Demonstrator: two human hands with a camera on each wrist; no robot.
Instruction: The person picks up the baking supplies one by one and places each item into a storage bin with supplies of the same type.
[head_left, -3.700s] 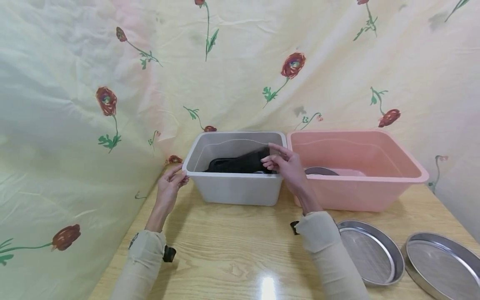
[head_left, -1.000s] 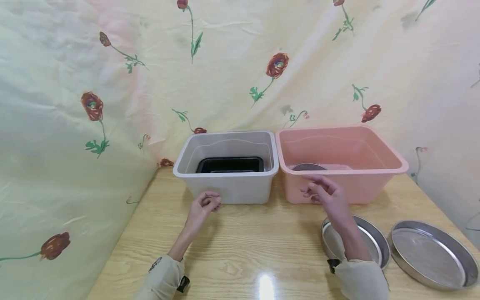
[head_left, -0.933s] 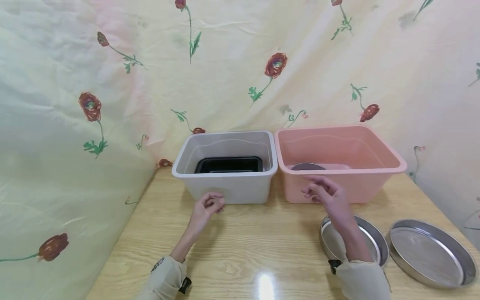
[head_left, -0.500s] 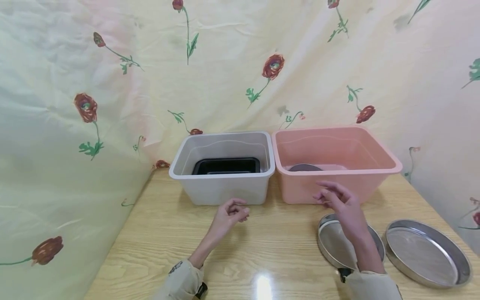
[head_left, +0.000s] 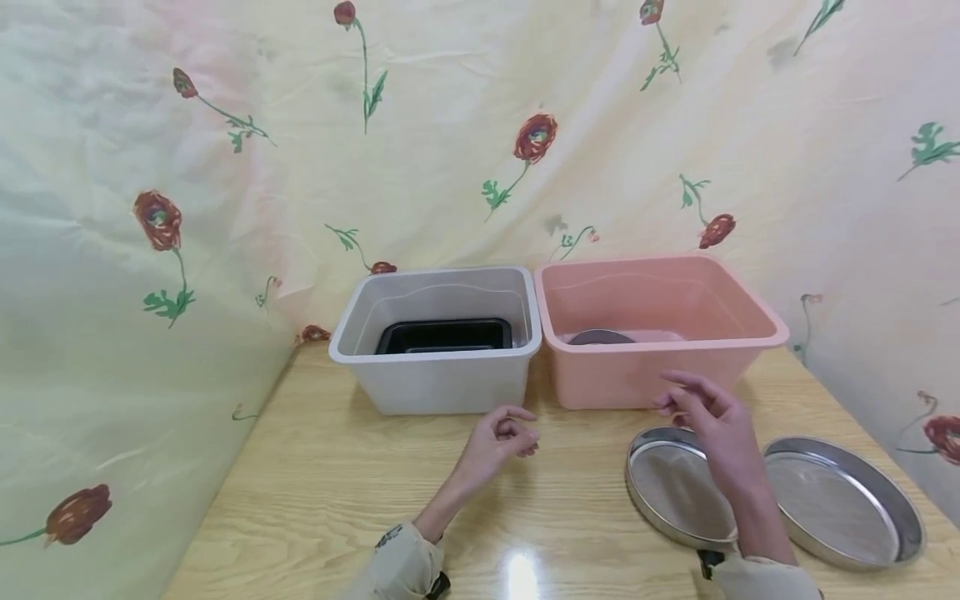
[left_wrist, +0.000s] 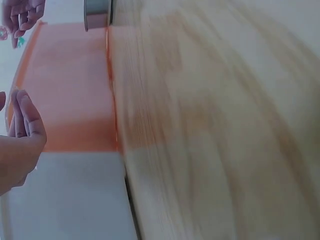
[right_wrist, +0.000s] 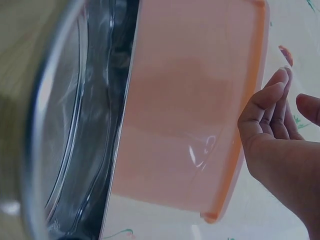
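Observation:
My left hand (head_left: 497,446) hovers over the table in front of the grey tub (head_left: 442,383), its fingers loosely curled around nothing. Over the nearer round metal pan (head_left: 671,487), my right hand (head_left: 716,425) hangs with relaxed, bent fingers and no object in them. That pan has a shiny rim and a flat bottom; my forearm covers part of it. A second round metal pan (head_left: 832,500) lies to its right, partly behind the wrist. In the right wrist view the pan's wall (right_wrist: 95,100) looms close, with the hand apart from it.
The grey tub holds a black rectangular pan (head_left: 442,335). Beside it stands a pink tub (head_left: 652,371) with a round grey metal piece (head_left: 600,337) inside. Both sit at the back of the wooden table (head_left: 315,500), against a flowered cloth (head_left: 420,167).
Earlier my left hand held the grey tub's rim and my right held a black pan over it; that pan now rests inside. Both hands have withdrawn and moved rightward; the head view turned right.

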